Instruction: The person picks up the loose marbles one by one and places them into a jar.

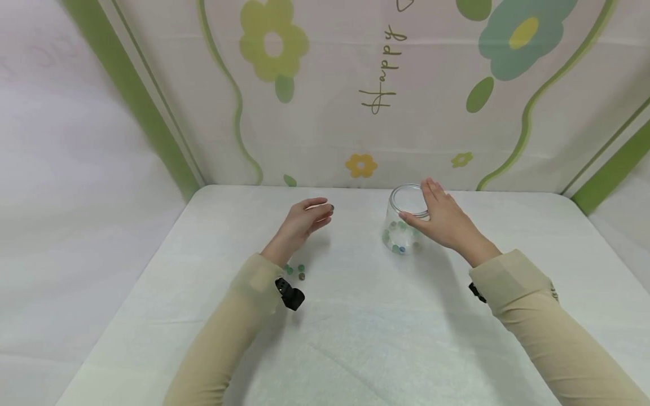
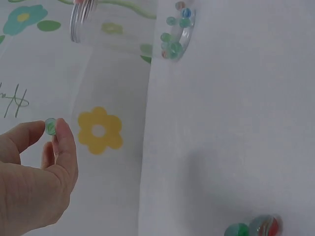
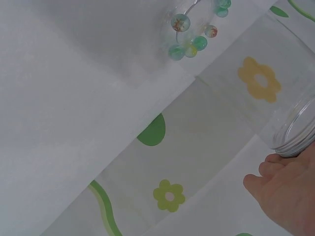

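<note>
Between its thumb and fingers, my left hand (image 1: 303,220) pinches a green glass marble (image 2: 50,127), held in the air to the left of the jar. The clear glass jar (image 1: 390,217) stands upright and uncapped, with several green, blue and brownish marbles around its bottom. My right hand (image 1: 447,223) rests at the right of the jar's rim, thumb along the near side and straight fingers toward the back. In the right wrist view its fingers touch the ridged rim (image 3: 295,140).
Several loose marbles (image 1: 301,268) lie on the white-covered table (image 1: 350,327) beneath the left wrist. A white cloth backdrop (image 1: 325,129) with printed flowers rises from the far table edge, with hanging cloth on both sides.
</note>
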The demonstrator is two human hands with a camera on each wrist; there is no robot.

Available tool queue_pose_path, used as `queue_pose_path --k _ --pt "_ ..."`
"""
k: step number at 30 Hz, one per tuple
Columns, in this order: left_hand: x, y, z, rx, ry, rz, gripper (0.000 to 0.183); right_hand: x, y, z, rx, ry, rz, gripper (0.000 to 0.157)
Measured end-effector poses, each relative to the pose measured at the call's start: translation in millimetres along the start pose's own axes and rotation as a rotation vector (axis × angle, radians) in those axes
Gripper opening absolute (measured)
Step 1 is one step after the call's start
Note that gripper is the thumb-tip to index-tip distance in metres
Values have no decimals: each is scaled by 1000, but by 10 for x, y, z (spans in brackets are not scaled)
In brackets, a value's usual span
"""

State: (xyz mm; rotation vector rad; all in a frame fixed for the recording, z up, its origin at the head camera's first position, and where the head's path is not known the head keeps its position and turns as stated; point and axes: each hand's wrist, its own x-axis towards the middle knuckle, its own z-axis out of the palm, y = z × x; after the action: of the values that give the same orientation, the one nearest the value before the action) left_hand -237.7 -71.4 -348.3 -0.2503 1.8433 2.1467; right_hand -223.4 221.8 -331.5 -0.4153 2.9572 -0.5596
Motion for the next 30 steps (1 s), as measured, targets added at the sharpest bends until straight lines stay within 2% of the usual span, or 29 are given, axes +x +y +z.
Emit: queue_pose_path --k 8,16,30 --pt "-6 47 215 5 -15 3 42 5 5 3 4 -11 -1 100" --pt "-7 83 460 -10 -42 48 38 -8 -1 -1 10 4 0 99" --pt "28 104 977 70 -117 99 38 1 -15 -18 17 -33 41 101"
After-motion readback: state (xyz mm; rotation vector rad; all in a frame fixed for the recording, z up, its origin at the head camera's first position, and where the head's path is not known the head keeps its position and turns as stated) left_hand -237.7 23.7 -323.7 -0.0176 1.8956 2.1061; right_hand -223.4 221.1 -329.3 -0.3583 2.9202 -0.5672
